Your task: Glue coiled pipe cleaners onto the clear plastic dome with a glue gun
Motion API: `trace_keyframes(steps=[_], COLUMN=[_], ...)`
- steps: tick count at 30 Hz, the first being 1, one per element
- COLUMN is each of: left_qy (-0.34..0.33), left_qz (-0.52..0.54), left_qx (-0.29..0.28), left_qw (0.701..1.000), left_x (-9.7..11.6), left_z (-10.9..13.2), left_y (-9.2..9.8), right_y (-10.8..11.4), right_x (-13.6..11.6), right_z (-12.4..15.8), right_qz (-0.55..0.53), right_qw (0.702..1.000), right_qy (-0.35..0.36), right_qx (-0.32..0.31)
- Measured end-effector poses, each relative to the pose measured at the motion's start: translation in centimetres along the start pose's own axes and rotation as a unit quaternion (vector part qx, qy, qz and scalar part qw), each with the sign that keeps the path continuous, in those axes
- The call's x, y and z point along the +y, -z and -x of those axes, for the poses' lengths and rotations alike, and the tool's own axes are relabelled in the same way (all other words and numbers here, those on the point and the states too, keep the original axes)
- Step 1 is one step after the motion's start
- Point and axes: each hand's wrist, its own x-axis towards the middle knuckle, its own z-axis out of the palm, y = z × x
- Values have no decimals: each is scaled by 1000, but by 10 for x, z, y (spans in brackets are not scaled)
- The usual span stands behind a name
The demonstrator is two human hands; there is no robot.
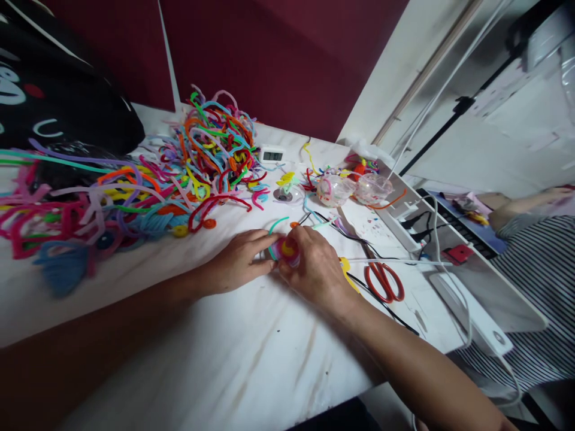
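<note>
Between my two hands is a small round coil of pipe cleaner (pixel 287 249), pink with a yellow middle and a teal end sticking out. My left hand (pixel 236 260) pinches its left edge between thumb and fingers. From the right, my right hand (pixel 317 269) grips it with bent fingers that hide part of it. Just beside my right hand lie scissors with orange-red handles (pixel 384 281) and a yellow-handled tool (pixel 348 274), partly covered.
A big tangle of coloured pipe cleaners (pixel 220 143) fills the back left, near a black bag (pixel 63 90). Behind my hands stand a small digital clock (pixel 272 155) and clear round containers (pixel 335 190). A white power strip (pixel 471 314) and cables lie right, beside a person in striped clothing (pixel 539 275).
</note>
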Motion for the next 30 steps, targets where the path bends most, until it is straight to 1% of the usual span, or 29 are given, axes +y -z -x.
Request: trace_keyframes(steps=[3,6,10,12,15,18,23,30], left_qy=[9,21,11,4,2,7,1,5], left_qz=[6,0,-17,-21,-27,-34,-38,-40], left_qx=[-3,-6,-11,-7,-11,-17,-15,-7], left_qw=[1000,1000,1000,1000,1000,999,999,999], left_x=[0,0,0,0,-1,-2,-2,0], left_z=[1,1,1,2,3,3,4,5], left_y=[0,0,0,-1,-1,-1,-1,-2], right_y=[6,14,23,25,27,30,32,36], right_x=[6,17,34,39,38,34,30,28], right_z=[-1,-4,-14,-20,-25,-24,-20,-23], right_qz=[-28,-79,-131,-135,-127,-122,-106,-87], right_qw=[999,995,988,985,981,979,981,984], right_qy=[23,45,77,105,138,147,145,135], right_qx=[-14,-34,-17,-21,-56,-76,-76,-76])
